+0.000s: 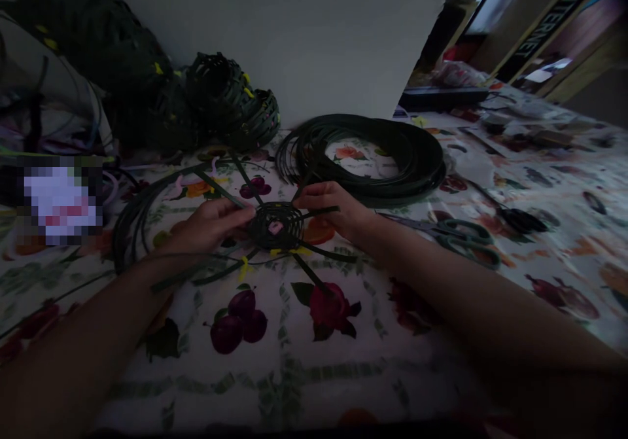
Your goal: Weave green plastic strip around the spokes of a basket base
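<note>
A small round woven base (275,226) of dark green strips, with a pink bit at its centre and yellow ties at its near edge, is between my hands. Flat strip ends radiate from it like spokes. My left hand (220,222) grips its left edge, thumb on top. My right hand (331,205) is closed at the upper right edge, fingers pinched by a spoke; the exact strip between them is hard to make out in the dim light. A loose dark strip (181,256) passes over my left wrist.
Behind lie a big coil of dark strip (417,158) and several woven dark baskets (216,92). Green-handled scissors (461,233) rest beside my right forearm, with a black-handled tool (520,218) farther right. A thinner coil (130,223) lies left on the fruit-patterned tablecloth (294,393).
</note>
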Tool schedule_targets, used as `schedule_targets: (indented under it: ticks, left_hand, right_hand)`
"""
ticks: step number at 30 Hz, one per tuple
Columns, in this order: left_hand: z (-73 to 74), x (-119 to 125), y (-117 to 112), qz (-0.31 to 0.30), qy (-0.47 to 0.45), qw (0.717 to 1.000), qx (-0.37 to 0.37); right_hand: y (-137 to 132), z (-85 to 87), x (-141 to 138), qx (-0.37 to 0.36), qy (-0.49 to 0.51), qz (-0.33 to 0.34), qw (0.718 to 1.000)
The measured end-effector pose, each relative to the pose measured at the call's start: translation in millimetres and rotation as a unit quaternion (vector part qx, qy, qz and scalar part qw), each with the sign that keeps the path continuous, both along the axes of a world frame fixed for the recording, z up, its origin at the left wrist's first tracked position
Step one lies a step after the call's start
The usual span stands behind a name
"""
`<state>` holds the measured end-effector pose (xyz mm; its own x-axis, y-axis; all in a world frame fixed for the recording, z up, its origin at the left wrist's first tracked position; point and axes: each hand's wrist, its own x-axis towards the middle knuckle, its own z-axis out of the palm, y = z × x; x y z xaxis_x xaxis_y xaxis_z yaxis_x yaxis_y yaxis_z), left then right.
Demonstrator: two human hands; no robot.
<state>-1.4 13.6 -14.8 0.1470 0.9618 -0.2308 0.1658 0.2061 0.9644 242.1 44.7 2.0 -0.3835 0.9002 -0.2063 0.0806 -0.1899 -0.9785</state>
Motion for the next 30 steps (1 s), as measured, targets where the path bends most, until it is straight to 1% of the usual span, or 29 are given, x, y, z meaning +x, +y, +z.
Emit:
schedule_targets:
  ticks: [3, 5, 9, 13, 16, 19, 21, 26, 28, 30]
  left_hand:
    - [-0.3, 0.3, 0.5, -0.03, 0.098, 0.994, 0.04]
    - [0.1, 0.9, 0.1, -0.031, 0.12, 0.99, 0.07]
    - [0.0, 1.7, -0.8, -0.006, 0.088, 0.992, 0.091]
    - [-2.9, 0.9, 0.8, -0.002, 0.102, 0.991, 0.092]
    - [-5.2, 1.3, 2.4, 0.028, 0.094, 0.991, 0.09]
    - [-5.5, 2.1, 2.7, 0.049, 0.079, 0.992, 0.087]
    - [-4.1, 2.2, 2.5, 0.042, 0.094, 0.99, 0.093]
    - [2.7, 2.4, 1.5, -0.006, 0.168, 0.979, 0.115]
    - [3.4, 2.9, 0.8, -0.018, 0.159, 0.982, 0.104]
    - [1.6, 3.2, -0.1, -0.017, 0.122, 0.988, 0.097]
  right_hand:
    - [-1.0, -2.4, -2.0, 0.0, 0.01, 0.005, 1.0]
    - [-1.5, -2.6, -3.3, 0.004, 0.017, 0.012, 1.0]
    - [-2.0, -0.5, -4.5, -0.008, 0.024, 0.013, 1.0]
    - [-3.9, 1.9, -5.4, -0.016, 0.033, -0.003, 0.999]
    - [-5.6, 2.7, -5.7, -0.039, 0.034, -0.013, 0.999]
    - [-5.5, 0.1, -5.4, -0.057, 0.046, -0.007, 0.997]
    - [-4.5, -3.4, -5.0, -0.053, 0.05, -0.005, 0.997]
    - [-3.4, -8.6, -5.2, -0.058, 0.043, -0.001, 0.997]
    - [-4.9, -7.1, -5.7, -0.054, 0.037, 0.0, 0.998]
    - [-6.9, -4.4, -6.3, -0.04, 0.027, -0.002, 0.999]
